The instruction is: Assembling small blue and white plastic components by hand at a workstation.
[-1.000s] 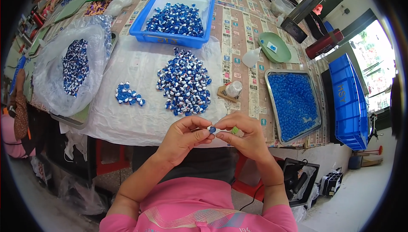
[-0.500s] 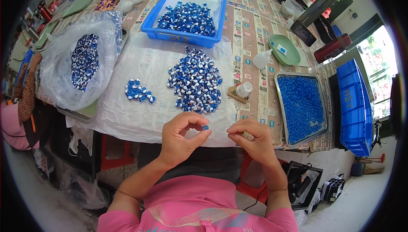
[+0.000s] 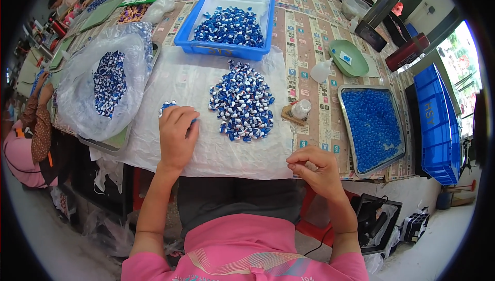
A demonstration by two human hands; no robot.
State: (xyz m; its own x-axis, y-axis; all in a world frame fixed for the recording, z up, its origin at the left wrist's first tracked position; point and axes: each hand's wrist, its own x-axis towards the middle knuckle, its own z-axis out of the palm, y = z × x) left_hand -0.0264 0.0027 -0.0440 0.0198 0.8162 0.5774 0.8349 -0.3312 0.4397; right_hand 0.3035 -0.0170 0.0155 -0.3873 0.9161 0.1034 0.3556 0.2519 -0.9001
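Note:
My left hand (image 3: 177,135) is over the white sheet (image 3: 221,160), at the small group of blue beads (image 3: 167,107), most of which it covers. Between its thumb and fingers shows a small blue bead (image 3: 194,121). To its right lies a larger pile of blue-and-white beads (image 3: 241,103). At the table's front edge, right of the pile, my right hand (image 3: 315,168) is closed in a pinch. Whatever those fingertips hold, if anything, is too small to make out.
Beyond the pile stands a blue plastic tray (image 3: 221,51) of beads. A plastic bag (image 3: 72,100) of beads lies left. At right are a small glass jar (image 3: 300,109), a white squeeze bottle (image 3: 320,71), a green plate (image 3: 361,67) and a metal tray (image 3: 357,165) of blue beads.
My left hand has moved left and forward with the blue bead, from in front of the large pile to the small group. The right hand has stayed near the table edge, still pinched.

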